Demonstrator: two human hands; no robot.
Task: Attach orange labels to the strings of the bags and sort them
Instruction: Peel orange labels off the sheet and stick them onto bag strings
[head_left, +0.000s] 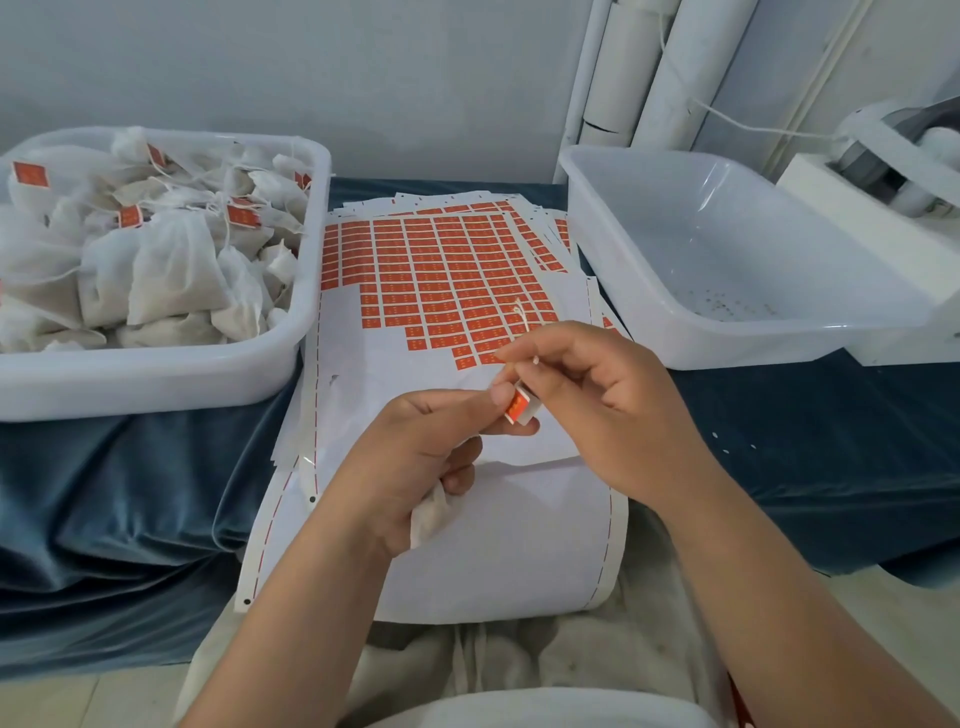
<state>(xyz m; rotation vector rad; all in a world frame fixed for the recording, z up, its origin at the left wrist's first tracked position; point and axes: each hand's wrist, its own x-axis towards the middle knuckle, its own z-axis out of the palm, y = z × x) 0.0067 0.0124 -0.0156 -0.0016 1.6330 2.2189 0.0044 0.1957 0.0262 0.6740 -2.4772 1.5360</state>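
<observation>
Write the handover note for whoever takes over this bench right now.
Left hand: grips a white bag, fingers pinching an orange label.
Right hand: pinches the bag's string beside the label.
Label sheet lies between the tubs, partly used.
Done: left tub heaped with bags, several showing labels.
To do: press this label onto the string and place the bag; right tub holds only crumbs.

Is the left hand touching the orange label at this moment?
Touching. The head view shows the left hand pinching the orange label between thumb and fingertip, with no gap; the right hand holds the string.
</observation>
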